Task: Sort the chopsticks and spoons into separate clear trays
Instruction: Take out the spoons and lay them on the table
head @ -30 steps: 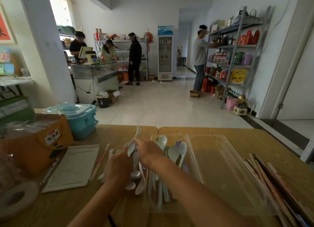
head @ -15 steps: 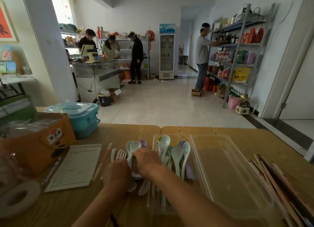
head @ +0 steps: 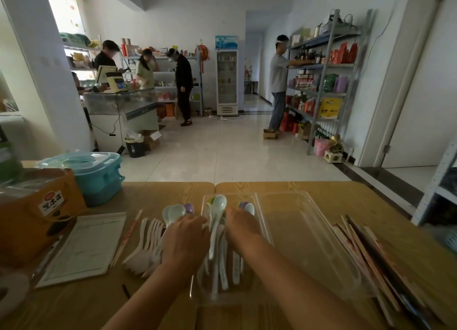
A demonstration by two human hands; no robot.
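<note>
The right hand [head: 241,227] has moved spoons [head: 218,206] from the table [head: 321,188] into the clear tray [head: 222,296], fingers [head: 228,217] curled round them, so sorting goes on.

Spoons [head: 217,230] in the left tray [head: 222,297], loose spoons [head: 148,245] left of it, chopsticks [head: 366,253] right of the right tray [head: 309,243]

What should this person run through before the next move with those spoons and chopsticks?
1. Only spoons in the spoon tray: ok.
2. Room in the second clear tray for chopsticks: ok, nothing shows inside.
3. Every spoon in: not ok, loose spoons lie on the table, left of the tray.
4. Chopsticks sorted: not ok, piled right of both trays; one wrapped pair lies left of the loose spoons.
5. Grip of left hand on spoons: cannot tell from behind.
6. Grip of right hand: cannot tell.
</note>
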